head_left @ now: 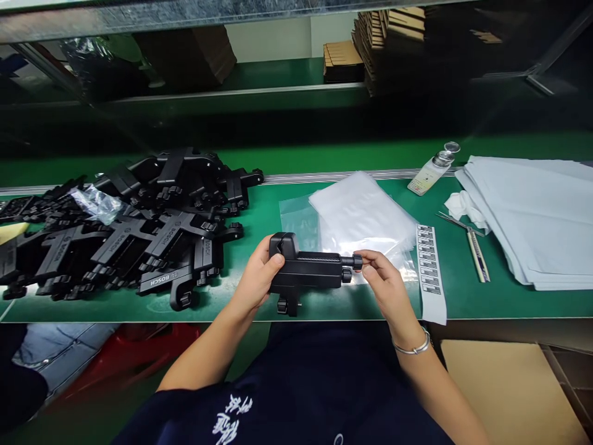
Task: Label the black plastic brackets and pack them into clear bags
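Note:
A black plastic clamp mount (310, 271) is held level above the front of the green bench. My left hand (256, 275) is closed around its wide left end, thumb on the near face. At the other end, the fingertips of my right hand (386, 281) pinch a small ribbed knob (357, 262) on a short rod. A second knob (346, 275) sits just below that rod, and another knob (282, 305) sticks out at the bottom. Behind the mount lies a stack of clear plastic bags (364, 210), partly covered by it.
Several similar black mounts marked BOSCH (167, 238) are piled at left, with a crumpled clear bag (98, 203) on top. Right of the bags are a label strip (430, 272), a pump bottle (430, 172), tweezers, a cutter knife (477, 254) and white sheets (532, 216). An open carton (504, 383) stands below.

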`<act>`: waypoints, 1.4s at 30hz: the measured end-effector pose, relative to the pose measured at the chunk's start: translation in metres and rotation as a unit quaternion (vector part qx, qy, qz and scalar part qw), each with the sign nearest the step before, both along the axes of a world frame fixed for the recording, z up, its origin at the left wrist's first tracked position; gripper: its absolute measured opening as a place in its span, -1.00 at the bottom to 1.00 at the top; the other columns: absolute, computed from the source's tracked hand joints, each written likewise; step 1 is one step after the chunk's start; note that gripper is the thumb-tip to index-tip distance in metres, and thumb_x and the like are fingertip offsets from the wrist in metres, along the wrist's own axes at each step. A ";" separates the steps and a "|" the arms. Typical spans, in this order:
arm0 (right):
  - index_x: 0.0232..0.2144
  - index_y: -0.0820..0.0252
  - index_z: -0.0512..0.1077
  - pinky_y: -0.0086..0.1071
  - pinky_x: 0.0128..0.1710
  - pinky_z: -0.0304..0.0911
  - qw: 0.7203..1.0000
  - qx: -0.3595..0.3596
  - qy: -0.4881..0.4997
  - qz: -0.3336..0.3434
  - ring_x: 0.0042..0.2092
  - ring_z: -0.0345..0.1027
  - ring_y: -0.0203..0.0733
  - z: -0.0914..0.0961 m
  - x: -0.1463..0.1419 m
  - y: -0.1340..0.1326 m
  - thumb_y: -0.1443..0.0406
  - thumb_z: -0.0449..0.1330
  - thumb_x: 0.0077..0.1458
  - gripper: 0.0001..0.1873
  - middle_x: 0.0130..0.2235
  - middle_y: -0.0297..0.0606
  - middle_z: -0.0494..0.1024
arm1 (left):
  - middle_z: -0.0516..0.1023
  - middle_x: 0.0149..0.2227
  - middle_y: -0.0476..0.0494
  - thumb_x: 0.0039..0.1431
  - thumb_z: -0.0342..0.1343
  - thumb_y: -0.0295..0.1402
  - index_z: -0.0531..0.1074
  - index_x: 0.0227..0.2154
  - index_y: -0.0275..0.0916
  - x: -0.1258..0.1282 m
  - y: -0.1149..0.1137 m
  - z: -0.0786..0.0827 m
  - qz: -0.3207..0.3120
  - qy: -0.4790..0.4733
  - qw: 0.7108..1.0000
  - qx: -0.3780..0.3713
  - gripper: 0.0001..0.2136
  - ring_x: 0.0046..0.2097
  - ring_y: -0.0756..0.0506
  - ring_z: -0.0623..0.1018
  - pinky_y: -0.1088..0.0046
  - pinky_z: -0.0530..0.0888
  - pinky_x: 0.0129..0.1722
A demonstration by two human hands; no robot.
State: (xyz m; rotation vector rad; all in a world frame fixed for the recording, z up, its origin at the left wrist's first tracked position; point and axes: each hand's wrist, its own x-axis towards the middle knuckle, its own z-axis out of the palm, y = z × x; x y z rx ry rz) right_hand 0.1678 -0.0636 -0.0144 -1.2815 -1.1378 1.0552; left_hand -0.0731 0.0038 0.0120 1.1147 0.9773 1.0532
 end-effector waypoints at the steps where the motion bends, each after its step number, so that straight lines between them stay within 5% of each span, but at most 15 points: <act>1: -0.10 0.08 0.46 -0.23 -0.05 0.31 1.000 -0.003 -0.006 -0.008 -0.14 0.39 -0.13 -0.001 0.000 -0.001 0.06 0.19 0.17 -0.68 -0.21 -0.25 0.52 | 0.49 -0.29 -0.10 -0.04 0.29 0.05 0.43 -0.15 -0.21 0.000 0.000 0.000 0.000 0.005 1.000 0.005 -0.49 -0.33 -0.06 0.49 0.49 0.44 -0.41; 15: -0.17 0.03 0.52 -0.33 -0.12 0.30 0.999 0.031 -0.016 -0.021 -0.20 0.39 -0.20 0.003 0.001 -0.011 0.13 0.19 0.20 -0.79 -0.26 -0.31 0.53 | 0.49 -0.14 -0.17 -0.10 0.33 0.05 0.39 -0.04 -0.17 -0.008 -0.007 -0.001 -0.015 0.074 0.981 0.176 -0.39 -0.23 -0.13 0.53 0.40 0.47 -0.28; 22: -0.25 0.06 0.52 -0.13 0.19 0.09 0.999 0.024 -0.030 -0.032 -0.19 0.41 -0.17 0.007 0.000 -0.012 0.11 0.20 0.17 -0.80 -0.29 -0.33 0.56 | 0.49 -0.20 -0.13 -0.04 0.28 0.07 0.39 -0.04 -0.16 -0.006 -0.004 -0.003 -0.022 0.060 0.990 0.129 -0.43 -0.27 -0.09 0.50 0.44 0.44 -0.34; 29: -0.21 0.07 0.50 -0.32 -0.11 0.32 0.999 0.007 0.007 -0.032 -0.20 0.42 -0.19 0.005 0.003 -0.011 0.08 0.20 0.17 -0.75 -0.27 -0.29 0.53 | 0.49 -0.20 -0.13 -0.06 0.29 0.08 0.37 -0.05 -0.16 -0.003 -0.004 -0.003 -0.025 0.054 0.991 0.123 -0.42 -0.25 -0.12 0.50 0.40 0.44 -0.30; 36: 0.15 0.11 0.25 -0.19 0.09 0.30 0.993 -0.019 0.088 0.072 0.12 0.37 0.02 -0.027 -0.023 0.003 -0.09 0.31 -0.04 -0.21 0.13 -0.06 0.45 | 0.45 -0.13 -0.16 -0.04 0.20 0.19 0.30 -0.01 -0.17 0.003 -0.010 0.003 0.047 0.027 0.990 0.131 -0.35 -0.11 -0.18 0.47 0.32 0.41 -0.11; 39: 0.09 0.17 0.27 -0.17 0.00 0.38 0.996 -0.061 0.042 0.054 0.03 0.46 0.07 -0.031 -0.031 0.027 -0.01 0.35 -0.05 -0.27 0.01 -0.03 0.55 | 0.43 -0.06 -0.19 -0.05 0.20 0.21 0.24 0.08 -0.17 -0.003 -0.011 0.002 0.021 -0.018 0.993 0.115 -0.26 -0.04 -0.19 0.45 0.27 0.38 -0.03; 42: 0.08 0.18 0.30 -0.21 -0.08 0.43 0.991 -0.090 0.011 0.100 -0.06 0.50 0.09 -0.011 -0.048 0.050 0.04 0.38 -0.08 -0.28 -0.13 -0.08 0.61 | 0.44 -0.07 -0.15 -0.18 0.36 0.09 0.21 0.15 -0.14 -0.021 -0.015 -0.005 0.021 -0.083 0.992 0.094 -0.16 -0.07 -0.16 0.47 0.28 0.40 -0.04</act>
